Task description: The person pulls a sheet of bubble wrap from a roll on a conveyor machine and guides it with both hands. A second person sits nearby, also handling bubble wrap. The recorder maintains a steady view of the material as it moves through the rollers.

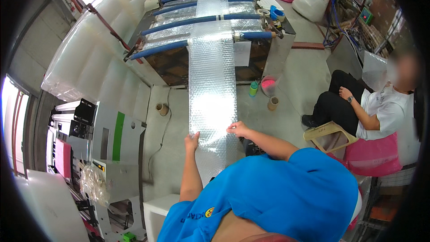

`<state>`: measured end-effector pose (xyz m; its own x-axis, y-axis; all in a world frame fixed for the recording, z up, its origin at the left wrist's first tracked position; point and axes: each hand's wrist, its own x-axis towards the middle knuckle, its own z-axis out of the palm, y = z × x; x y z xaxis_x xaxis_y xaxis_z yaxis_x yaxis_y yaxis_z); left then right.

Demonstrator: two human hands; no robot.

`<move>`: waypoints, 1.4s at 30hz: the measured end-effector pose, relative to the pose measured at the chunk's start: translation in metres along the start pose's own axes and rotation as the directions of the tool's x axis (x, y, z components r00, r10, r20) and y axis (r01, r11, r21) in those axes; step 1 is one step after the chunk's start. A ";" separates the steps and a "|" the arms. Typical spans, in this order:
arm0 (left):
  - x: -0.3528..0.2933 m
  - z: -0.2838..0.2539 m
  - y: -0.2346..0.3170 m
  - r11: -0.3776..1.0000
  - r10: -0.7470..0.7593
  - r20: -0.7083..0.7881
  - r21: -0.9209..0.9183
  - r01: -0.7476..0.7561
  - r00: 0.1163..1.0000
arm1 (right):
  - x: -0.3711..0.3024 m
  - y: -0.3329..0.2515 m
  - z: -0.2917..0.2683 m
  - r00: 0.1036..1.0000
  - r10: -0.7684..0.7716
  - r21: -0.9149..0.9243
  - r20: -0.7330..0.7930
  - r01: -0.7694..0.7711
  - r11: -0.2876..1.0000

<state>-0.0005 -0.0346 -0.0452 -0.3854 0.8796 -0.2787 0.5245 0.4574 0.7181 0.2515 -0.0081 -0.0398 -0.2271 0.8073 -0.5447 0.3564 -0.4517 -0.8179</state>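
Head view: my left hand (191, 142) and right hand (239, 129) pinch the long, clear bubble-wrap strip (212, 69) at both edges; uneven tugging could skew it!

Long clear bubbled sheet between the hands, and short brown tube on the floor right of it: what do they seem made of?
Long clear bubbled sheet: likely glossy plastic film, given its raised cells and bright glare. Short brown tube: probably matte cardboard, from its dull brown wall.

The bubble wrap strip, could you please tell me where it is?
In the head view, the bubble wrap strip runs down the centre from the blue rollers, between the left hand and right hand.
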 end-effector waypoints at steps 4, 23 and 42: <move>0.014 0.012 -0.005 0.996 -0.029 0.001 0.088 0.029 1.000 | 0.012 0.032 -0.066 0.979 0.162 0.119 0.126 -0.177 0.977; 0.116 0.071 0.059 0.996 -0.086 -0.124 0.025 0.090 0.989 | 0.088 0.153 -0.290 0.927 0.355 -0.316 -0.124 -0.376 0.871; 0.164 0.060 0.191 0.963 -0.205 -0.168 -0.210 0.168 0.964 | 0.291 -0.332 -0.292 0.689 -0.724 -0.697 0.018 0.528 0.485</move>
<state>0.0826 0.2049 0.0082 -0.6065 0.7325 -0.3092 0.2806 0.5610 0.7788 0.3320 0.4881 0.1272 -0.4314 0.8765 0.2137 0.6846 0.4723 -0.5553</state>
